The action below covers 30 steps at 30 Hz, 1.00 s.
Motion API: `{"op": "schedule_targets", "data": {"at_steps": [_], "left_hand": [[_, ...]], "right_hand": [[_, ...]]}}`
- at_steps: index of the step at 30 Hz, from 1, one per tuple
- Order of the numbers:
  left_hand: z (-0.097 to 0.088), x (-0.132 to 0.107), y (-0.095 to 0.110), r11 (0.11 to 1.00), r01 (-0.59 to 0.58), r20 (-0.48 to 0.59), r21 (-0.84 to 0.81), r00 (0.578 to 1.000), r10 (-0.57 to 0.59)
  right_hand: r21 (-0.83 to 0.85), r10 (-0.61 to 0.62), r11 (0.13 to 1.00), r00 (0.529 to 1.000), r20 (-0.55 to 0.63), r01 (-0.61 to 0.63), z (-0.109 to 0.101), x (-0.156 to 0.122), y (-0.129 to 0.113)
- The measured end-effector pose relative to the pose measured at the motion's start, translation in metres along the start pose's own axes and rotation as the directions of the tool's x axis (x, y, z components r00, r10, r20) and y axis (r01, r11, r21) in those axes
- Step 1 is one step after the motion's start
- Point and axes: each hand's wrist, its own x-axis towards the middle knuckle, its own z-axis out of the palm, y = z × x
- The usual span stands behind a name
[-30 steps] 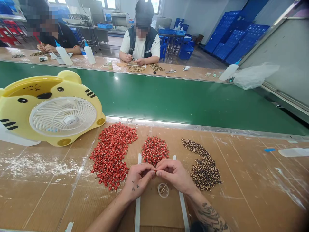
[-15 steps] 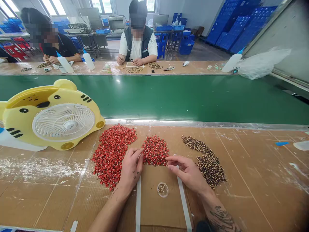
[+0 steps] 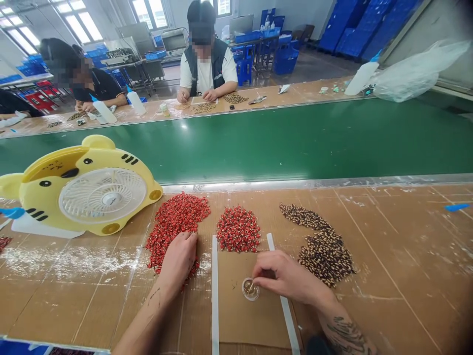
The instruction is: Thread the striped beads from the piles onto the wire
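Note:
My right hand (image 3: 275, 273) pinches a thin light-coloured stick (image 3: 252, 286) that stands in a small round clear cup (image 3: 250, 295). The cup rests on a brown cardboard sheet (image 3: 244, 325) edged with white strips. My left hand (image 3: 183, 251) is over the lower right side of a large pile of small red pieces (image 3: 170, 217), fingers drawn together and pointing down. What its fingertips hold, if anything, is hidden. A smaller pile of red pieces with pale tips (image 3: 238, 229) lies at the far end of the cardboard. Right of my right hand spreads a pile of black-and-cream pieces (image 3: 325, 254).
A yellow animal-faced fan (image 3: 88, 185) stands at the left. Beyond my table runs a green belt (image 3: 266, 143). Across it, two people (image 3: 205, 64) sit with small piles and white squeeze bottles (image 3: 136, 101). A clear plastic bag (image 3: 417, 74) lies at the far right.
My left hand has moved left, from the small red pile to the large one. My right hand has come down from the small pile's edge and taken the stick in the cup. The view has tilted.

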Motion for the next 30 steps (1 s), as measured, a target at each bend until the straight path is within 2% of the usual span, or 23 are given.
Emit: {"op": "schedule_targets", "data": {"at_steps": [4,10,14,18,22,25,27,28,30], "left_hand": [[-0.002,0.001,0.001,0.999,-0.016,-0.005,0.047,1.0,0.016],[-0.005,0.003,-0.001,0.999,0.042,-0.011,-0.008,0.999,-0.042],[-0.006,0.006,0.002,1.0,-0.013,0.032,-0.022,0.999,0.013],[-0.007,0.009,0.005,0.999,-0.032,0.031,-0.019,0.999,0.032],[-0.01,0.011,-0.001,0.994,-0.027,-0.003,-0.106,1.0,0.027],[-0.011,0.01,-0.005,0.972,-0.005,-0.09,-0.235,0.996,-0.016],[-0.011,0.008,-0.002,0.913,0.014,-0.139,-0.408,0.987,-0.077],[-0.01,0.006,0.002,0.851,0.027,-0.134,-0.524,0.985,-0.114],[-0.009,0.003,0.017,0.647,0.068,-0.048,-0.759,0.986,-0.16]], "right_hand": [[-0.044,-0.026,0.999,1.0,-0.008,0.026,0.003,0.0,0.001],[-0.093,-0.033,0.995,0.999,0.008,0.033,0.006,0.001,0.005],[-0.09,-0.032,0.995,0.999,0.014,0.033,0.006,0.002,0.007],[-0.094,-0.05,0.994,0.998,0.023,0.052,0.005,0.001,0.007],[-0.101,-0.103,0.989,0.994,0.04,0.106,0.003,0.0,0.005],[-0.144,-0.176,0.973,0.983,0.044,0.181,0.004,-0.001,0.005],[-0.228,-0.211,0.951,0.977,0.015,0.209,0.006,-0.001,0.006],[-0.277,-0.218,0.938,0.976,-0.001,0.21,0.007,0.0,0.007],[-0.352,-0.216,0.915,0.976,-0.016,0.197,0.009,0.0,0.007]]}}
